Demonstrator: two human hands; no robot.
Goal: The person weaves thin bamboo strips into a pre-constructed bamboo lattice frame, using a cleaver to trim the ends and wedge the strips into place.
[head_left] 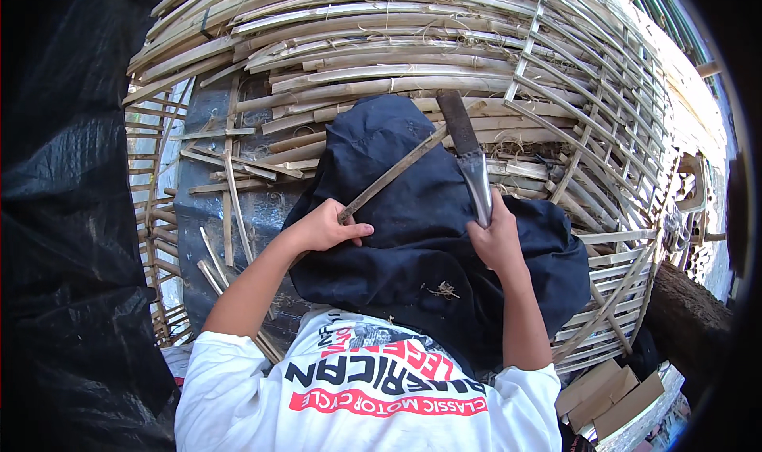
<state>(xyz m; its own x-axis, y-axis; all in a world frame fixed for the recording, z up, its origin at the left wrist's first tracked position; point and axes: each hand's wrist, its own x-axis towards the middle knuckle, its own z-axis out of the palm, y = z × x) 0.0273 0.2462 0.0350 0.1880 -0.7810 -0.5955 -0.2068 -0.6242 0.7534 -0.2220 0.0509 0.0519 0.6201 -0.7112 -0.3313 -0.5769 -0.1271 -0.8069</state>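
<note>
My left hand (324, 226) is closed around a narrow bamboo strip (394, 171), which slants up to the right. Its near end passes behind my wrist. In my right hand (497, 234) is a machete (459, 126), gripped by its silvery metal handle, with the dark, blunt-ended blade pointing away from me. The strip's far end lies close beside the blade; whether they touch I cannot tell. Both hands are above a dark navy cloth (397, 253) draped over my lap. A small tuft of shavings (444, 291) rests on the cloth.
Long split bamboo pieces (381, 43) lie stacked across the far side. A bamboo lattice (591, 95) stands at the right. Loose strips (230, 190) lie on a dark sheet (198, 214) at left, near a black tarp (71, 214). Cardboard (611, 400) and a log (689, 309) are lower right.
</note>
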